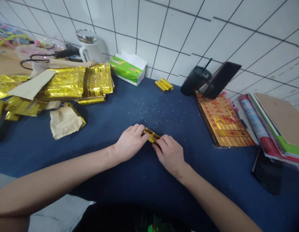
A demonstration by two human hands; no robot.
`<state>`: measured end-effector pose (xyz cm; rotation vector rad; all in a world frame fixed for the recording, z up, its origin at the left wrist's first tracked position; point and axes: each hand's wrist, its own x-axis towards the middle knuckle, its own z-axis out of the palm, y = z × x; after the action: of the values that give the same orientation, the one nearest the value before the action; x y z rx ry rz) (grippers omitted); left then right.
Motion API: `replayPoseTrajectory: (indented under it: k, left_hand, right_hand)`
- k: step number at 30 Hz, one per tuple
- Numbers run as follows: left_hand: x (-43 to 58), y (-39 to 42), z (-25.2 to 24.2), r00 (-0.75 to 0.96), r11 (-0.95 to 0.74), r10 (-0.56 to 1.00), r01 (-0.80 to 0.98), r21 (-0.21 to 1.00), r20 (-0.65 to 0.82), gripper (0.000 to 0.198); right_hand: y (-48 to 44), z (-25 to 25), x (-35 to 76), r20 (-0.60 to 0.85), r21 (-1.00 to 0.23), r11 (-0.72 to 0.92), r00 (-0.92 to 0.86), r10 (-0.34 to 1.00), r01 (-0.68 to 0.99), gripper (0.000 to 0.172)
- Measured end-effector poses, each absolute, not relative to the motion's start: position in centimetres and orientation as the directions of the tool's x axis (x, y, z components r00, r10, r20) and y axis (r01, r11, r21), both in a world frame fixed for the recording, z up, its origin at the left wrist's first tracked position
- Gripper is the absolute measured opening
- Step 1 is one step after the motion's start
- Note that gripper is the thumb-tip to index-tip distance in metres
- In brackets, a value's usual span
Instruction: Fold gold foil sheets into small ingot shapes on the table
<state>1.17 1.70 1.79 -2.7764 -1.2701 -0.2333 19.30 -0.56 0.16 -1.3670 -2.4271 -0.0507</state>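
Observation:
Near the middle of the dark blue table (115,109), a narrow folded strip of gold foil paper (153,136) lies between my two hands. My left hand (131,141) is closed on its left end, thumb towards me. The right end is gripped by the closed fingers of my right hand (170,153). Only the strip's middle shows; its ends are hidden under my fingers. Farther back, near the wall, lie several small folded gold foil pieces (164,84) side by side.
At the left are a stack of gold foil paper (64,82) and a crumpled beige sheet (66,121). A green tissue box (126,69) and white mug (88,48) stand by the tiled wall. At right are a black tumbler (194,80), a phone (222,79) and an orange-gold packet (224,120).

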Motion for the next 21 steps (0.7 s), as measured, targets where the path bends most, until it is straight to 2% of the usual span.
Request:
replayPoseTrajectory:
  k: [8,12,14,16,18,20,21]
  left_hand:
    - [0.1,1.2,1.2,0.688,-0.696,0.715,0.717,0.038,0.128,0.02]
    - [-0.1,0.9,1.2,0.71,-0.719,0.692,0.695,0.026,0.131,0.023]
    - [0.1,0.9,1.2,0.672,-0.684,0.728,0.726,0.074,0.138,0.024]
    - [0.4,1.2,1.2,0.561,-0.584,0.812,0.781,0.219,0.163,0.028]
    - [0.7,1.6,1.2,0.357,-0.378,0.923,0.778,0.502,0.141,0.032]
    - [1.1,2.0,1.4,0.15,-0.057,0.988,0.579,0.814,-0.038,0.032]
    - [1.3,2.1,1.6,0.088,0.112,0.983,0.418,0.901,-0.163,0.03]
  right_hand:
    - [-0.7,0.3,18.9,0.324,-0.045,0.57,-0.528,0.785,0.82,0.017]
    - [-0.8,0.4,19.0,0.31,-0.067,0.565,-0.521,0.795,0.822,0.017]
    - [-0.9,0.4,18.9,0.307,-0.068,0.562,-0.518,0.798,0.825,0.016]
    - [-1.0,0.2,18.8,0.317,-0.048,0.559,-0.518,0.794,0.828,0.015]
    - [-1.0,0.0,18.5,0.342,-0.025,0.555,-0.515,0.786,0.831,0.016]
    - [-1.0,-0.2,18.4,0.389,-0.011,0.55,-0.503,0.772,0.835,0.018]
    - [-0.9,-0.2,18.3,0.417,-0.011,0.547,-0.494,0.763,0.837,0.019]
